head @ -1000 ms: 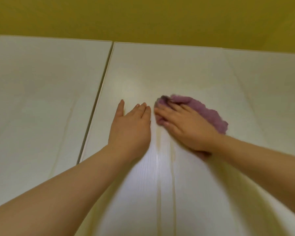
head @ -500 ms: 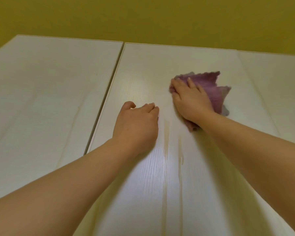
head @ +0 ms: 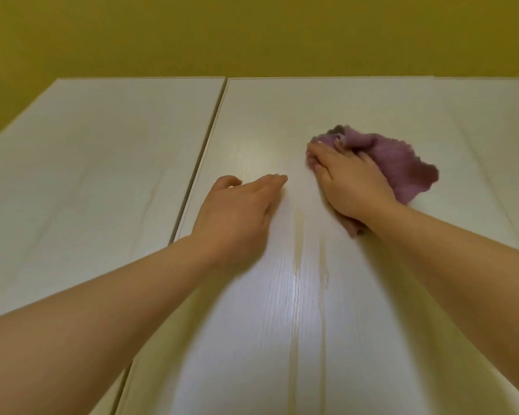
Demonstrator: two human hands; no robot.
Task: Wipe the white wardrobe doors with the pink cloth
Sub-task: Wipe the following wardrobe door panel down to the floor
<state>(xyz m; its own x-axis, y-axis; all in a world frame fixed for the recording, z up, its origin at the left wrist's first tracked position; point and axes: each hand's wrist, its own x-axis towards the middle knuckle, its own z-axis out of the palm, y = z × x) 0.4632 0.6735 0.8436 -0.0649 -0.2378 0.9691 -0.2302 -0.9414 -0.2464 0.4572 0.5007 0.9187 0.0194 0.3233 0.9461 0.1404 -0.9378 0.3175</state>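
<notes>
Under the fingers of your right hand (head: 352,184) lies the pink cloth (head: 402,166), bunched and pressed against the right-hand wardrobe door (head: 282,324). Those fingers lie nearly straight and close together on top of it, pressing rather than gripping. Cloth spills out beyond the fingertips and right of the palm, with a tail under the wrist. Your left hand (head: 237,214) rests on the same door just left of the right fingers, holding nothing, its fingers extended together and the thumb bent. Below both sets of fingers, two pale streaks (head: 297,235) run down the door. Left of your left thumb, past a narrow gap (head: 206,157), lies the second door (head: 102,181). Beyond all the fingertips rises a yellow wall (head: 252,34).
</notes>
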